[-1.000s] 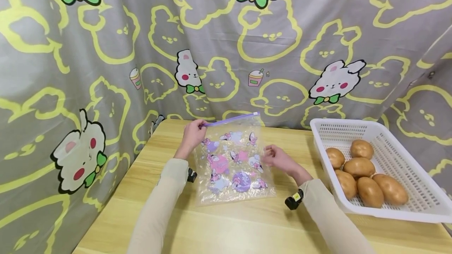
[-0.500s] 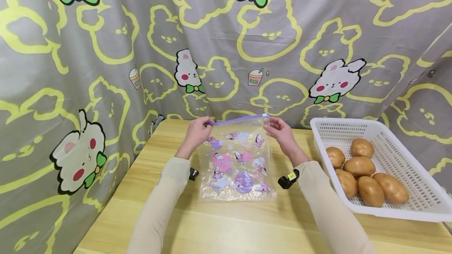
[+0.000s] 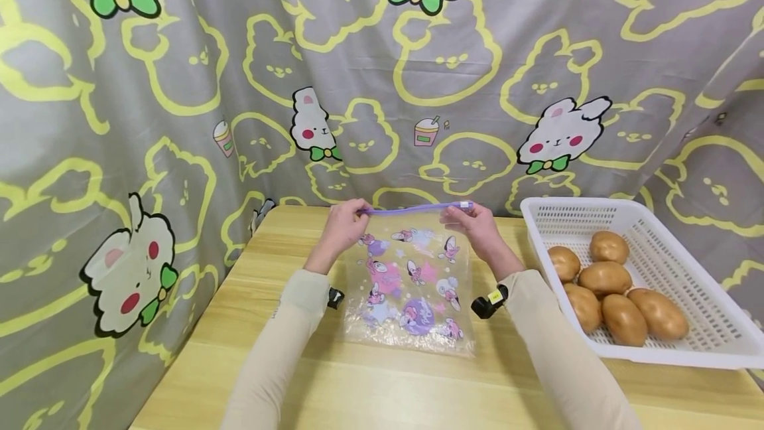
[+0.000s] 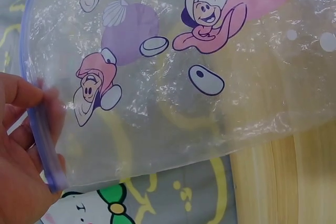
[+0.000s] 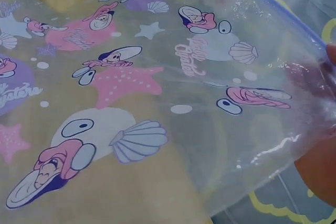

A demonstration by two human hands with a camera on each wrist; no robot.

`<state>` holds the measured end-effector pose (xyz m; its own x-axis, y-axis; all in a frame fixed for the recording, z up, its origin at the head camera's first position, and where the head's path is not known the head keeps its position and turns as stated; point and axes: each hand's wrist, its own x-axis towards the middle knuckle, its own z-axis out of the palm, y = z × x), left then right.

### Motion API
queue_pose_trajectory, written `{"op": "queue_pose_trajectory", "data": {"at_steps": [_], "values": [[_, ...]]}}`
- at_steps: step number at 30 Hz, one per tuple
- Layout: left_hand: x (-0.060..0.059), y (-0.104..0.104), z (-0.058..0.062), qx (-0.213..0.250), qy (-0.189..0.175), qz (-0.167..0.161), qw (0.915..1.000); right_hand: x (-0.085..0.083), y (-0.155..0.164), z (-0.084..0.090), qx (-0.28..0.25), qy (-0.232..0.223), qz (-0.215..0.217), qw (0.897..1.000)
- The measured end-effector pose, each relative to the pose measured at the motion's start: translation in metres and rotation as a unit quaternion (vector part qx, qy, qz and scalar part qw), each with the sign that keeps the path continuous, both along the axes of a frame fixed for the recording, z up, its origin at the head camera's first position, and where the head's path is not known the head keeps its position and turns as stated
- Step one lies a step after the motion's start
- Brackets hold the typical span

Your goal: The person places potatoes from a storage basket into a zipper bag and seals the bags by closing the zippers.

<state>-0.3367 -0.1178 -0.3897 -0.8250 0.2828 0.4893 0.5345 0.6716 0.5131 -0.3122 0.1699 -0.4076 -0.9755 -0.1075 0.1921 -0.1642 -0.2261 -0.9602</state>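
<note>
A clear zip bag (image 3: pixel 412 284) printed with pink and purple shell characters hangs between both hands over the wooden table. Its purple zip strip (image 3: pixel 412 209) runs along the top, with a white slider (image 3: pixel 465 205) near the right end. My left hand (image 3: pixel 345 223) pinches the strip's left end; in the left wrist view the thumb lies on one side of it and fingertips show through the plastic. My right hand (image 3: pixel 477 225) grips the top right corner beside the slider. Only part of that hand shows at the edge of the right wrist view.
On the right stands a white plastic basket (image 3: pixel 710 244) holding several brown potatoes (image 3: pixel 605 278). The wooden table (image 3: pixel 382 390) extends in front of the bag. A grey patterned curtain (image 3: pixel 370 71) hangs behind the table and along its left side.
My right hand has risen from the bag's right side to its top corner and taken hold there. The bag has shifted slightly right, and its zip strip now lies nearly level.
</note>
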Motion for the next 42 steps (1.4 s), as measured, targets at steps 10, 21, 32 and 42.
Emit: {"op": "queue_pose_trajectory", "data": {"at_steps": [10, 21, 32, 42], "values": [[0.004, 0.003, -0.002, 0.002, 0.02, 0.0, 0.9998, 0.006, 0.0, -0.001, -0.046, 0.042, 0.007, 0.998], [0.008, 0.004, -0.017, 0.235, -0.125, 0.066, 0.9618, 0.013, -0.003, -0.004, -0.135, 0.064, -0.046, 0.988], [0.008, 0.007, -0.033, 0.407, -0.222, 0.08, 0.8826, 0.016, 0.0, -0.011, -0.195, 0.097, -0.026, 0.976], [0.01, 0.006, -0.029, 0.478, -0.226, 0.051, 0.8471, 0.023, 0.004, -0.009, -0.189, 0.113, -0.01, 0.975]]}}
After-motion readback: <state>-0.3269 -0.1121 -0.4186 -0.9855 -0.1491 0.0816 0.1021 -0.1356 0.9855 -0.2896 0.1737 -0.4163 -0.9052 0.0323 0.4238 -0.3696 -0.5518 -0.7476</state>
